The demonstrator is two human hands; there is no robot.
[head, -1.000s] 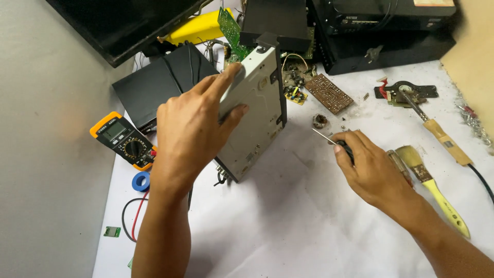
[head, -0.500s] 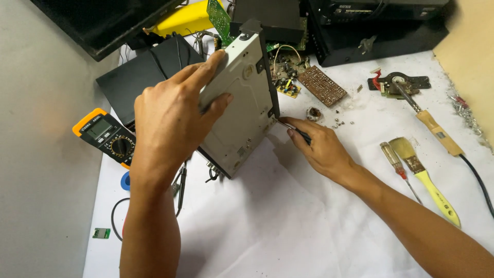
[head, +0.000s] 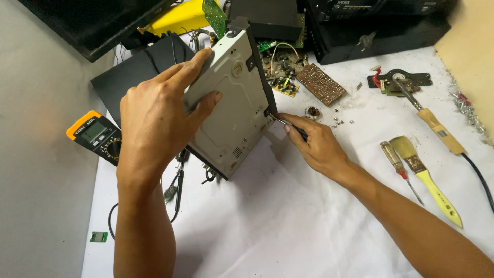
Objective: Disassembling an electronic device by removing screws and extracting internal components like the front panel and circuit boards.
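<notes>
1. An orange-edged black handheld multimeter [head: 95,136] lies on the white-covered desk [head: 288,226], just left of the grey metal drive unit [head: 231,105].
2. The left hand [head: 159,113] grips the drive unit's upper face, fingers spread over it, propping it tilted on its edge on the desk.
3. The right hand [head: 314,144], just right of the drive unit, is clenched around a thin dark-handled screwdriver [head: 288,126] whose tip touches the unit's right edge.
4. A brown perforated circuit board [head: 320,84] lies right of the unit.
5. Further right lie a brown-handled screwdriver [head: 396,162], a yellow-handled paintbrush [head: 424,175] and a wooden-handled soldering iron [head: 427,121].
</notes>
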